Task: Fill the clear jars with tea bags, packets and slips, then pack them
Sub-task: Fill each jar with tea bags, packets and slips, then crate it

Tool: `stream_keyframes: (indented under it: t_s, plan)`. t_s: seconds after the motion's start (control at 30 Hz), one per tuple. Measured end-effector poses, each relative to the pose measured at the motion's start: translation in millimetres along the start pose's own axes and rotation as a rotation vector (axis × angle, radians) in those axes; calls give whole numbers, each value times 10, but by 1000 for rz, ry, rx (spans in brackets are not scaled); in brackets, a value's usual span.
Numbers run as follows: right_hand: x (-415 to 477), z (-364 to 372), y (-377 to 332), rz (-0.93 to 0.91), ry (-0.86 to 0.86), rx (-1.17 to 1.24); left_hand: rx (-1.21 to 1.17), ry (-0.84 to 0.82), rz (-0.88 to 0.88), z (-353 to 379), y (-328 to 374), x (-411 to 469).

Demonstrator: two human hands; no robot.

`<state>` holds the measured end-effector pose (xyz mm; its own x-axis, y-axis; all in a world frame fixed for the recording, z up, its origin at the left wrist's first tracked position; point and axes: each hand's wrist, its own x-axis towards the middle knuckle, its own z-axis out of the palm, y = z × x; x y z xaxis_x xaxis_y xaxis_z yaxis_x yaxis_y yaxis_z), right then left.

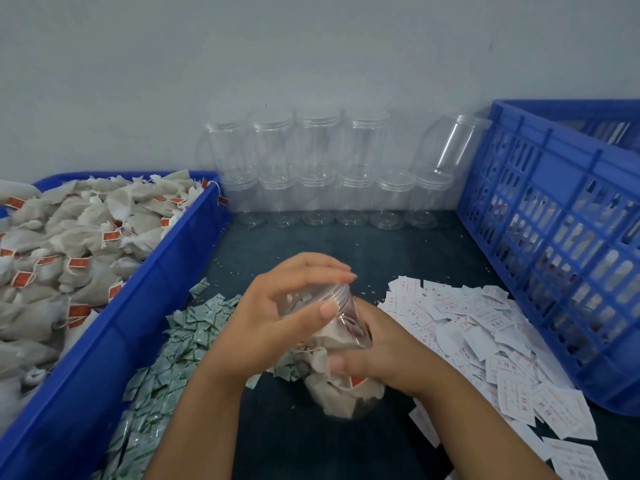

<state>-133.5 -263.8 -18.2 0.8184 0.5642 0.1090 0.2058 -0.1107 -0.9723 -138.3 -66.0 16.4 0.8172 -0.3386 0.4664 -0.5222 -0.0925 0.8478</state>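
Left of the slips [485, 323], one jar [346, 393] looks full and ready for capping.
Left hand [287, 306] curls over its lid [341, 293], right hand [381, 348] grips its body; beyond the slips, many empty jars [329, 188] remain unfilled.

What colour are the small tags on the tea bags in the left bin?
Orange-red; the tags show best in the head view, the only one.

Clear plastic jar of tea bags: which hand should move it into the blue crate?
Right, likely. The right hand grips the clear plastic jar mid-body, and the blue slatted crate stands on that side; the left hand holds its top.
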Motion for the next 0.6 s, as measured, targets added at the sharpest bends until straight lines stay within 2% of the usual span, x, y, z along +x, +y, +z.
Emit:
stream_keyframes:
  t_s: [0.07,0.13,0.2,0.27,0.33,0.4,0.43,0.47,0.5,0.6]
  plan:
    - [16,42,5,0,80,24,-3,64,-97,-42,-30,7]
    - [39,131,12,-5,251,-37,-52,122,-244,-38,-59,14]
    - [49,206,30,-18,406,-228,-36,170,-324,46,-84,19]
    - [48,178,58,-48,445,-346,-13,231,-335,105,-125,19]
    - [38,81,77,-35,272,-153,-170,140,-305,82,-166,41]
    - [8,45,45,-24,-29,170,-386,-73,-267,24,-160,47]
    - [-5,50,47,-30,-113,276,-447,-122,-253,-2,-163,49]
    - [-3,62,63,-42,-105,298,-466,-97,-253,-11,-166,58]
    - [8,76,81,-60,-29,266,-456,-10,-265,-11,-173,67]
    - [58,83,115,-61,368,-25,-379,284,-306,17,-239,95]
